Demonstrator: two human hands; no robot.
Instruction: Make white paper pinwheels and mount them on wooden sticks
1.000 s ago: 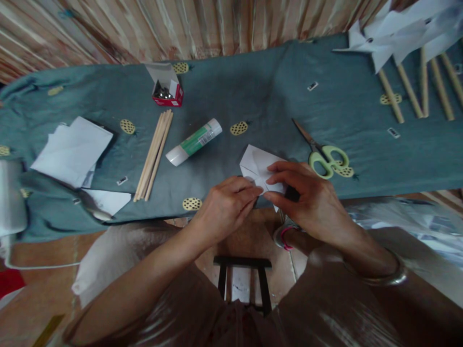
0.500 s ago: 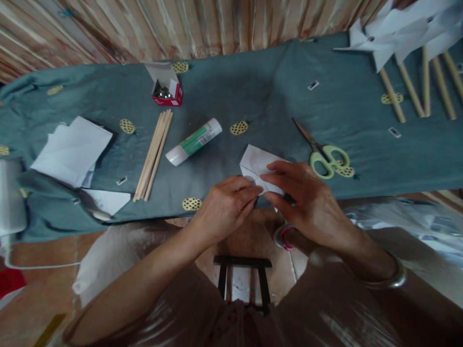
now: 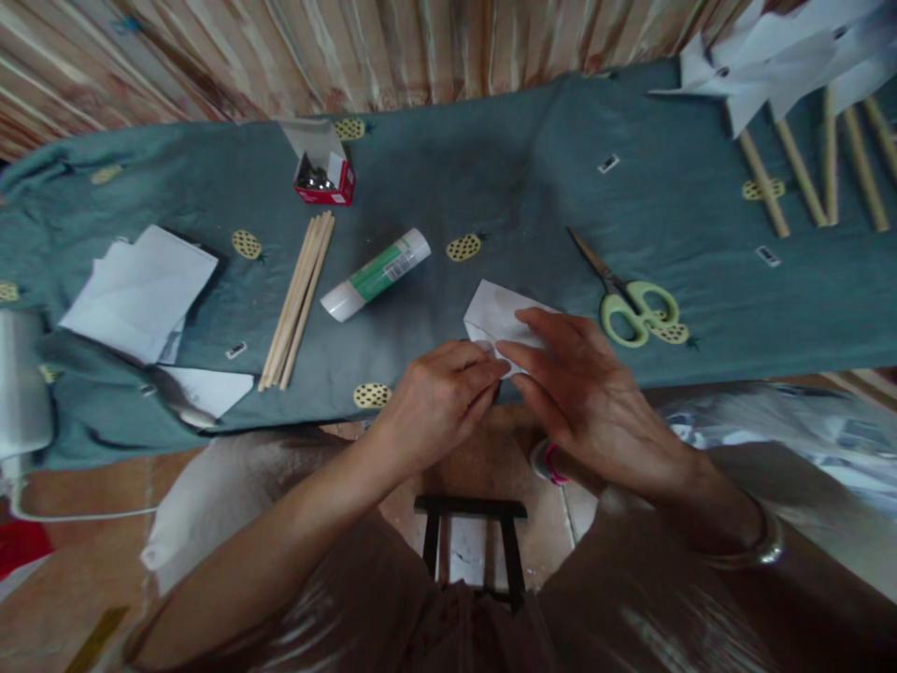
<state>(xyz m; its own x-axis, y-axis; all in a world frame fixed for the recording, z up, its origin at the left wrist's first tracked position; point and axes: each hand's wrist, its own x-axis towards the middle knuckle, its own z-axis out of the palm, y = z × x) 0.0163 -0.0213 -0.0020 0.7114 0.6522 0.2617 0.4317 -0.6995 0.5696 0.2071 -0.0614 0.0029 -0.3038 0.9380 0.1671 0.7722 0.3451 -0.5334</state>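
A folded white paper [image 3: 496, 311] lies at the near edge of the table, which is covered in teal cloth [image 3: 491, 187]. My left hand [image 3: 435, 404] is closed and pinches the paper's near corner with its fingertips. My right hand [image 3: 585, 393] lies over the paper's right part, fingers pressed down on it and covering most of it. Green-handled scissors [image 3: 634, 308] lie just right of my right hand. A glue stick [image 3: 377, 275] lies to the left of the paper.
A bundle of wooden sticks [image 3: 298, 299] and a small red box of pins [image 3: 322, 173] lie left of centre. White paper sheets [image 3: 136, 292] are stacked at the far left. Finished paper pinwheels on sticks [image 3: 777, 65] lie at the top right. A black stool [image 3: 469, 542] stands below.
My right hand has slid a little to the left and flattened over the paper. My left hand keeps its pinch in the same place.
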